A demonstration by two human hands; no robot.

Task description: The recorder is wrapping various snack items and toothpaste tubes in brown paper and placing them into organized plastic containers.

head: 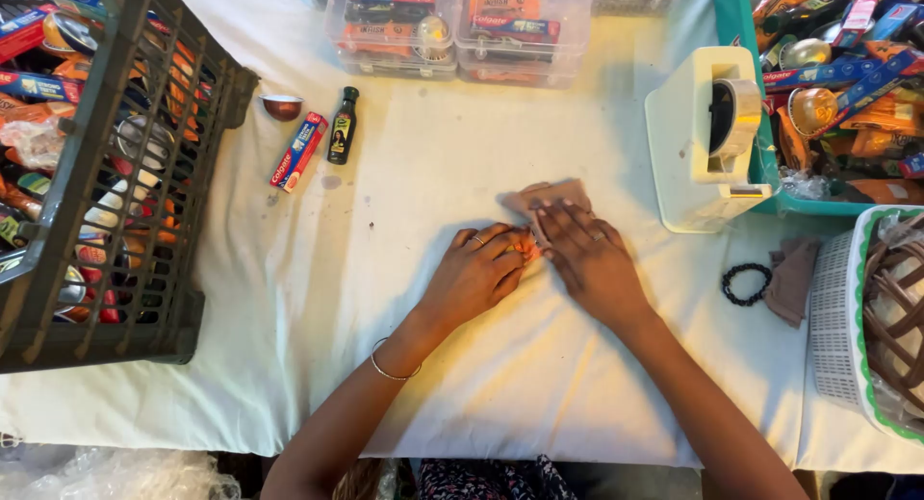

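soft brown cloth pouch (551,198) lies flat on the wrinkled white tablecloth (433,163); left hand (474,274) and right hand (592,259), fingers loosely spread, press it down, gripping nothing

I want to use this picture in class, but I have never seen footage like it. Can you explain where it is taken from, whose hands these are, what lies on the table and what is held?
There is one picture, from a camera worn on a person's head, looking down at their own bare hands. No machine is involved. The left hand and right hand press together on a small brown pouch on a table under a white cloth. Something orange shows between the fingers; I cannot tell what. Nearby lie a small box, a dark bottle and a small bowl. A dark crate of packets stands left, a tape dispenser right, and a bead bracelet beside it.
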